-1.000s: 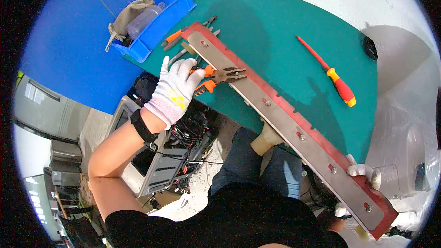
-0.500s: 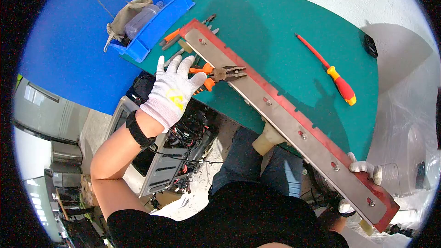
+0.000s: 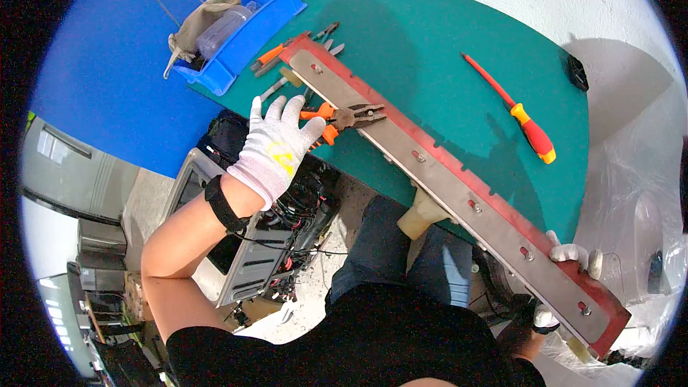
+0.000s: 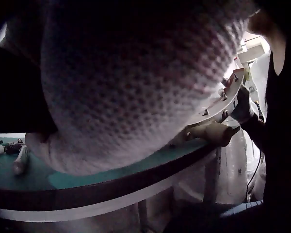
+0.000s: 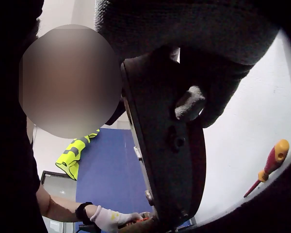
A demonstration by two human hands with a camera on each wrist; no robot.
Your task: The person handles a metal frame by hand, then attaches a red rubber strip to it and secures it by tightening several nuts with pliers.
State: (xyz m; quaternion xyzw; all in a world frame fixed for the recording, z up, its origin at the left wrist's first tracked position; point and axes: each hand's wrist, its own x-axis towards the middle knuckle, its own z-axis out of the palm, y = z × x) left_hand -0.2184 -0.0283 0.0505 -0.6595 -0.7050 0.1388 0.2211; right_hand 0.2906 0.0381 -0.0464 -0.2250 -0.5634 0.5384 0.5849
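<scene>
A long red strip with a grey metal plate [image 3: 446, 185] on it slants across the head view, a row of bolts along its length. My white-gloved left hand [image 3: 274, 149] holds orange-handled pliers [image 3: 345, 117] by the handles, the fingers partly spread. The pliers' jaws straddle a bolt near the strip's upper left end. At the lower right end, my gloved right hand [image 3: 573, 253] grips the strip, fingers over its far edge and thumb at the near edge. A cream plastic piece [image 3: 423, 213] sticks out beneath the strip.
A red and yellow screwdriver [image 3: 530, 132] lies on the green table [image 3: 401, 36]. More pliers [image 3: 271, 59] lie partly beneath the strip's left end. Behind them, a blue bin [image 3: 269, 21] holds a cloth bag. Below the left arm stands a grey casing [image 3: 247, 272] with wires.
The strip's right end has shifted slightly right and up with my right hand. My left fingers have loosened a little while the pliers stay at the same bolt.
</scene>
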